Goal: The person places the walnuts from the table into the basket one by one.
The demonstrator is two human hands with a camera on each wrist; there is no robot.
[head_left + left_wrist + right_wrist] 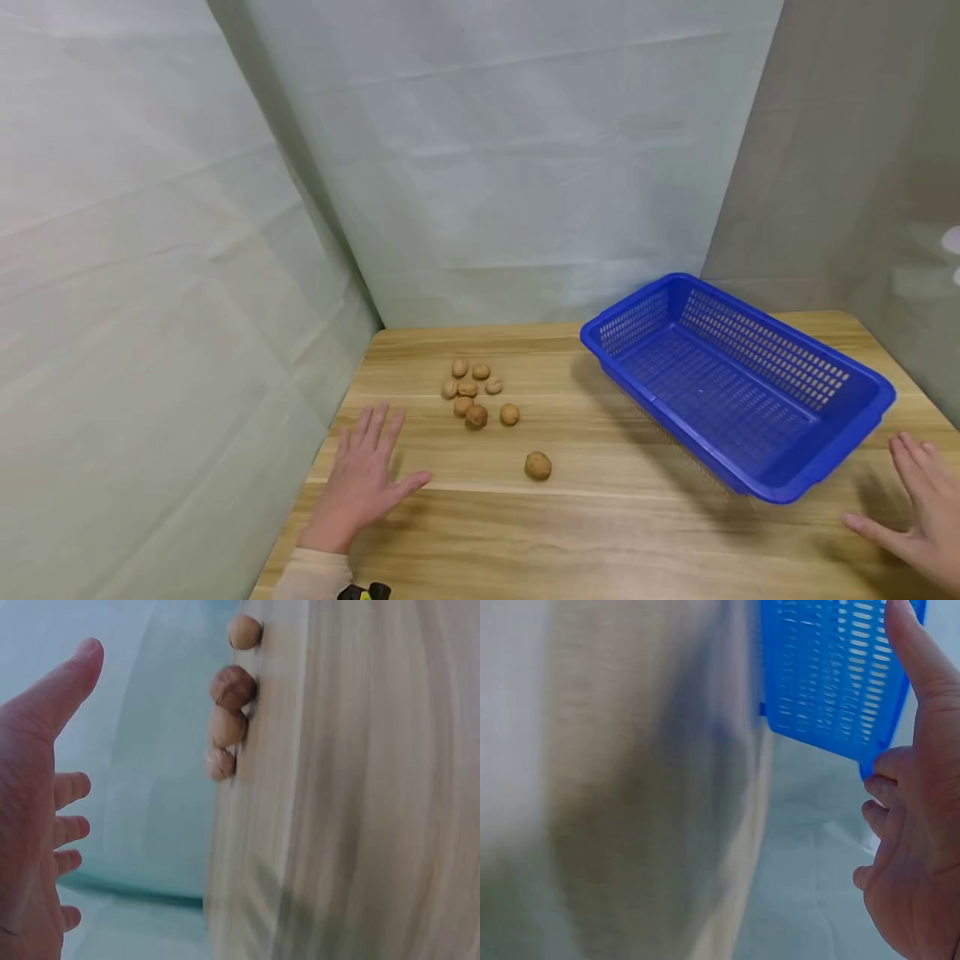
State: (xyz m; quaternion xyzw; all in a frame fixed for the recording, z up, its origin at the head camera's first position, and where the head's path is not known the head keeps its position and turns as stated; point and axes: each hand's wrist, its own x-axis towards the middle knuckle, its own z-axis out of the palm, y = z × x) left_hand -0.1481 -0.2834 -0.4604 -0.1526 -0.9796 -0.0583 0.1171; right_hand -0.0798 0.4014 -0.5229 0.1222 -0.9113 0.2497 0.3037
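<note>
My left hand point(365, 481) is spread over the table's left side with its fingers straight, holding nothing. Beyond its fingertips lies a loose cluster of walnuts point(467, 389), several of them close together. One walnut point(537, 466) lies apart, nearer me and right of my left thumb. In the left wrist view, a few walnuts point(233, 688) show past the hand. At the right edge, my right hand point(924, 515) has its fingers extended and nothing in its grasp. It is beside the near right corner of a blue plastic basket point(675, 417), whose inside shows no contents.
The wooden table point(480, 542) has a back edge against a pale cloth backdrop point(510, 167). Cloth also hangs along the left side point(150, 292) and the right point(847, 167). The basket spans the table's right part, set at an angle.
</note>
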